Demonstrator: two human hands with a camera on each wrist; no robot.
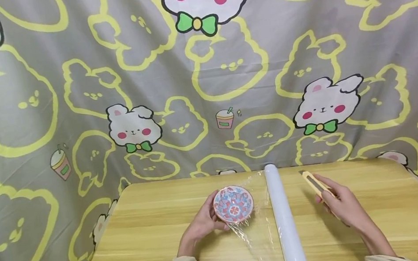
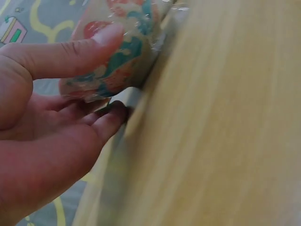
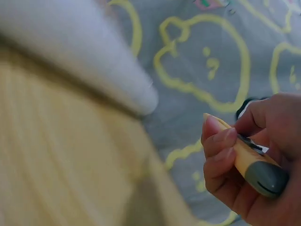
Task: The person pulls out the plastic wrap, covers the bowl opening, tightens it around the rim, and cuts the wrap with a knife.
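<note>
A small bowl [image 1: 233, 204] with a red and blue floral pattern has clear cling film stretched over it. My left hand [image 1: 204, 219] grips it at its left side; in the left wrist view the thumb [image 2: 80, 54] lies along the film-covered outer wall and the fingers are partly under it. From the bowl the film [image 1: 261, 230] runs right to a long white roll of cling film [image 1: 285, 222] lying on the table. To the right of the roll, my right hand [image 1: 341, 205] holds a yellow utility knife [image 1: 315, 183] with a dark end cap [image 3: 266, 179], its tip pointing up and left.
The wood-grain table [image 1: 137, 247] ends at the back against a grey curtain [image 1: 169, 78] printed with yellow outlines and white rabbits. The roll lies lengthwise between the two hands, its near end close to the bottom of the head view.
</note>
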